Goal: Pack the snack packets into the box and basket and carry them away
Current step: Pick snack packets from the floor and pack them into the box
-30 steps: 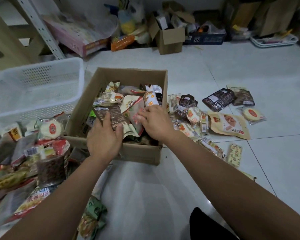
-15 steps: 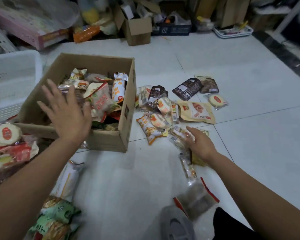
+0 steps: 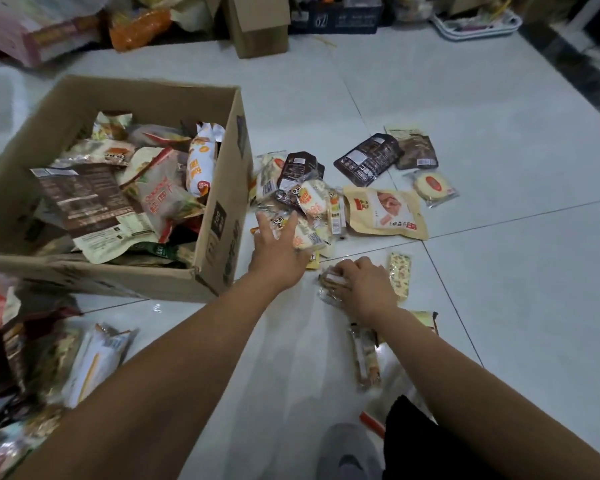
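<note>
An open cardboard box (image 3: 219,216) sits on a pale tiled floor (image 3: 499,306), left of centre. It is heaped with snack packets (image 3: 156,195), among them a large brown pouch (image 3: 84,199) lying flat on top and an orange-and-white packet (image 3: 201,157) against the right wall. Just right of the box, a loose pile (image 3: 312,199) of more packets lies on the tiles. The person's left hand (image 3: 278,251) rests on the pile's near edge, fingers spread and straight, gripping nothing. Beside it, the right hand (image 3: 364,289) curls its fingers over a clear-wrapped packet (image 3: 328,284) on the floor.
</note>
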